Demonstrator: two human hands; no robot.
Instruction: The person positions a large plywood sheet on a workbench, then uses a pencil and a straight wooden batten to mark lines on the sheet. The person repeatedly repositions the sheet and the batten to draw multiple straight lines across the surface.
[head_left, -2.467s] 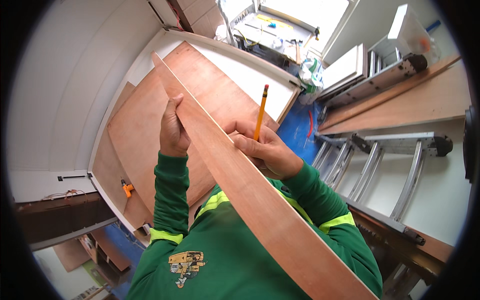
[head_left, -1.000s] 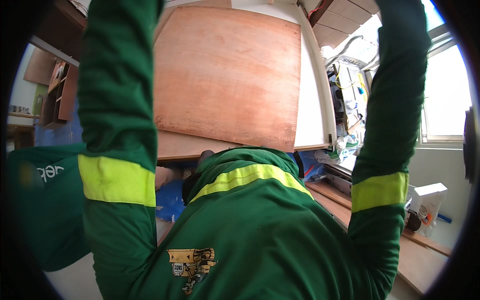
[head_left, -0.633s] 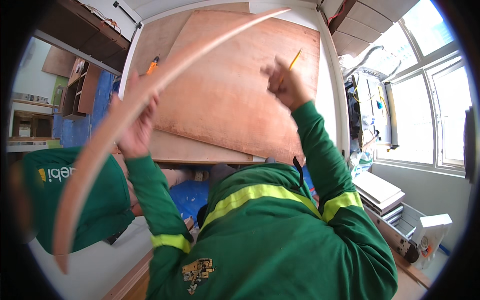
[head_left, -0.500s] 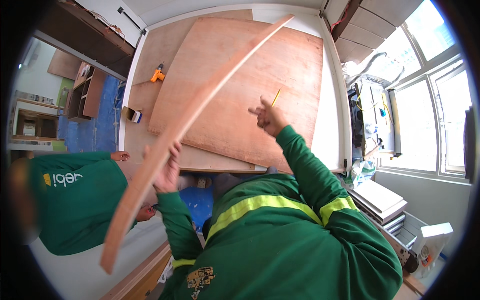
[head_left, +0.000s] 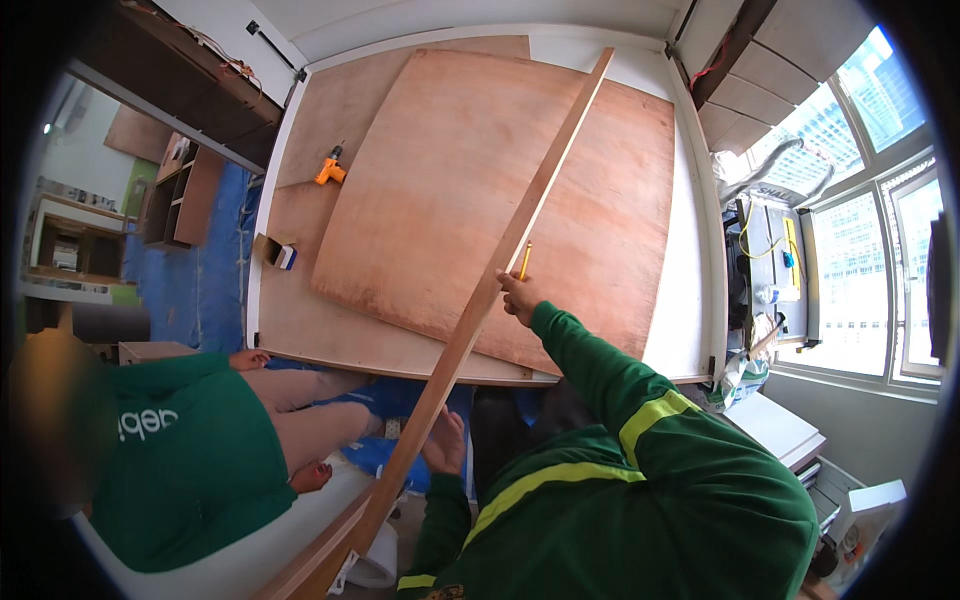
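A long, narrow wooden strip (head_left: 540,188) runs diagonally from the far panel down toward the lower left. My right hand (head_left: 517,293) is closed on a yellow pencil (head_left: 525,259), its fingers against the strip's middle. Lower down, my left hand (head_left: 443,441) is beside the strip with its fingers apart and slightly curled, apparently not gripping it. A large plywood panel (head_left: 420,220) lies beneath the strip's upper part, on a white-edged platform (head_left: 686,230).
An orange drill (head_left: 329,169) and small box (head_left: 277,253) sit left of the panel. A co-worker in green (head_left: 180,460) sits at left. A cluttered bench (head_left: 775,245) stands by the right window. White boards (head_left: 770,427) and a ladder (head_left: 828,500) are lower right.
The strip has settled in a straighter diagonal, shifted rightward. My left hand has moved down and apparently let go of it; my right hand, still holding the pencil, has moved onto the strip.
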